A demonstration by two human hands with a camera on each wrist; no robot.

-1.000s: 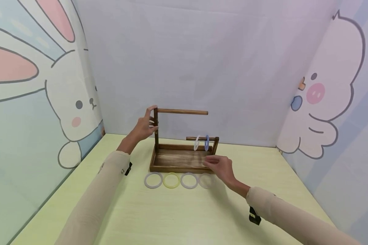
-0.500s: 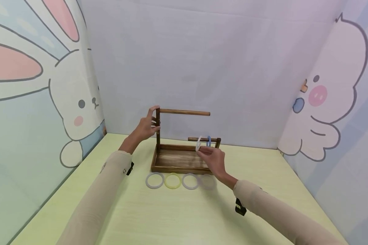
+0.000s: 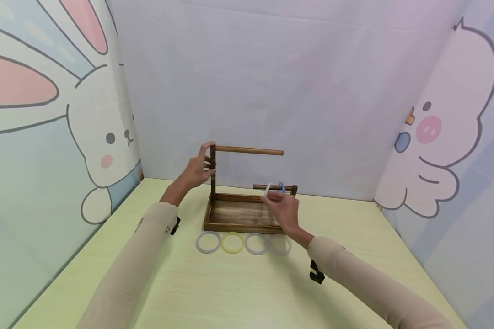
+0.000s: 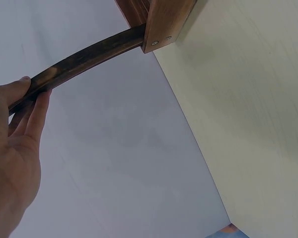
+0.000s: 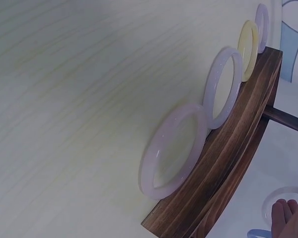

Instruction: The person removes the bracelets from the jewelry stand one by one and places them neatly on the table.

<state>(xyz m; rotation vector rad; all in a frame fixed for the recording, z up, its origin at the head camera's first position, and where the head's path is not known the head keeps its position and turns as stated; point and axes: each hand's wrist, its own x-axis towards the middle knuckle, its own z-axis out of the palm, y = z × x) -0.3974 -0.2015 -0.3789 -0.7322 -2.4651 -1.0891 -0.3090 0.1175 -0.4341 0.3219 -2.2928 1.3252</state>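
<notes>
A dark wooden rack (image 3: 243, 227) with a shallow tray and two bars stands at the back of the table. My left hand (image 3: 195, 172) grips the top of its tall left post (image 4: 89, 58), thumb on one side and fingers on the other. On the short lower bar (image 3: 259, 186) hang a white bangle (image 3: 268, 188) and, to its right, a blue bangle (image 3: 281, 186). My right hand (image 3: 285, 211) pinches the white bangle at its lower part. The fingers partly cover both bangles. No bangle hangs on the long upper bar (image 3: 249, 150).
In front of the tray several bangles lie in a row: a lilac one (image 3: 208, 252), a yellow one (image 3: 232, 252), another lilac one (image 3: 256, 253) and a pale pink one (image 5: 150, 171). Cloth walls surround the pale table (image 3: 214, 292) at the back and sides.
My right hand has moved up and left from the tray's front right to the white bangle, and now pinches it. My left hand keeps its grip on the post.
</notes>
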